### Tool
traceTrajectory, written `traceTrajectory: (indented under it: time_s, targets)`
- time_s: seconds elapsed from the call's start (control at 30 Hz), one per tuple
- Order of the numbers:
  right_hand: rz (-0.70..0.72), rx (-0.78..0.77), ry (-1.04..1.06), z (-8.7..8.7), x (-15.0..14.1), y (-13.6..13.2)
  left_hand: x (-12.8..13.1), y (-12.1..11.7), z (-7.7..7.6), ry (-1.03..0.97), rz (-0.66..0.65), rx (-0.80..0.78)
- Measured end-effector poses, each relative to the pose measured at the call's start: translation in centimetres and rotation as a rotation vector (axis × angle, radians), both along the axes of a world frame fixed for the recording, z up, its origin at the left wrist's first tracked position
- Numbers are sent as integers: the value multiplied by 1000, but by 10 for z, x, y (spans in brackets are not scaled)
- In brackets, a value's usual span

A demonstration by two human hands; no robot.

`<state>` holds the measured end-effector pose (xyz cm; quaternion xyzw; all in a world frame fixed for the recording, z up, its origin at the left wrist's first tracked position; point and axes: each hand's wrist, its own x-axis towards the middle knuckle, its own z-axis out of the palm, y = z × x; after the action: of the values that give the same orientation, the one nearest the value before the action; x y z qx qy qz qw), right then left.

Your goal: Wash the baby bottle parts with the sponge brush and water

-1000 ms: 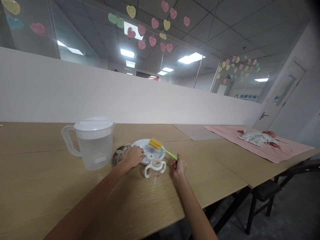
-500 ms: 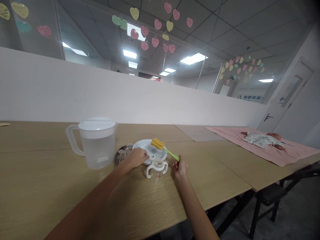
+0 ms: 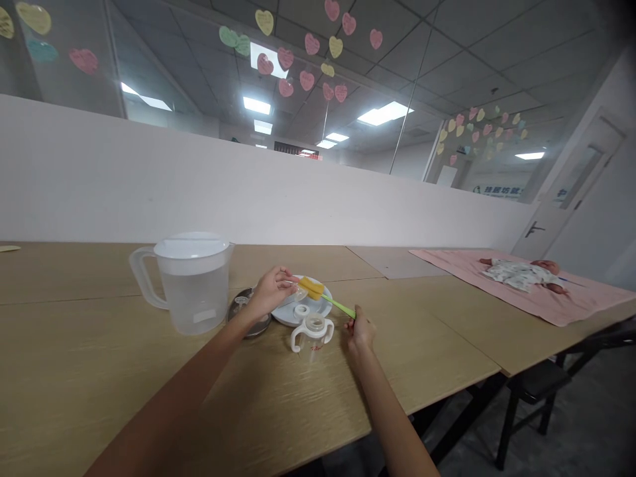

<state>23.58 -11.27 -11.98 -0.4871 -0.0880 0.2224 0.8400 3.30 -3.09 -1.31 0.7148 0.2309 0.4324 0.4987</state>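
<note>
My right hand (image 3: 360, 329) is closed round the green handle of a bottle brush (image 3: 311, 287), whose yellow sponge head points left over the white dish (image 3: 324, 308). My left hand (image 3: 273, 289) pinches a clear bottle cap (image 3: 298, 295) against the sponge's left end; fingers partly hide it. A white ring collar (image 3: 301, 311) rests at the dish's near edge. Just in front stands a baby bottle (image 3: 314, 333), upright and uncapped, with two white handles. Beneath my left wrist lies a round metal dish (image 3: 261, 327) with a small clear piece (image 3: 242, 301) on it.
A lidded plastic pitcher (image 3: 196, 285) of water stands at left. On the right, a baby doll (image 3: 519, 273) lies on a pink cloth (image 3: 467, 278). A white wall (image 3: 278, 205) rises behind the wooden table (image 3: 422, 338); a black stool (image 3: 539, 381) stands at the lower right.
My left hand has lifted the clear cap from the metal dish and brought it rightward to the sponge. My right hand and the brush have hardly moved.
</note>
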Motion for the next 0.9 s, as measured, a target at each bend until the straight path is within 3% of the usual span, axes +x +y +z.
traceTrajectory:
  time_s: [0.07, 0.17, 0.27, 0.37, 0.47, 0.57, 0.63, 0.9]
  targets:
    - [-29, -30, 62, 4, -3, -2, 0, -4, 6, -41, 15, -1]
    - [70, -11, 57, 10, -9, -3, -2, -7, 12, -58, 68, 38]
    - [130, 30, 48, 13, -12, -4, -8, -2, 16, -34, 178, 76]
    - [91, 71, 75, 15, -11, -6, -20, 10, 24, 4, 292, 113]
    - [55, 93, 100, 17, -10, -8, -40, 22, 30, 225, 298, 227]
    - [81, 112, 73, 19, -10, -10, -57, 29, 28, 678, 182, 419]
    - [100, 106, 54, 20, -11, -11, -64, 29, 22, 877, 132, 488]
    - [111, 119, -39, 15, -6, -10, -60, 24, 7, 1035, 189, 530]
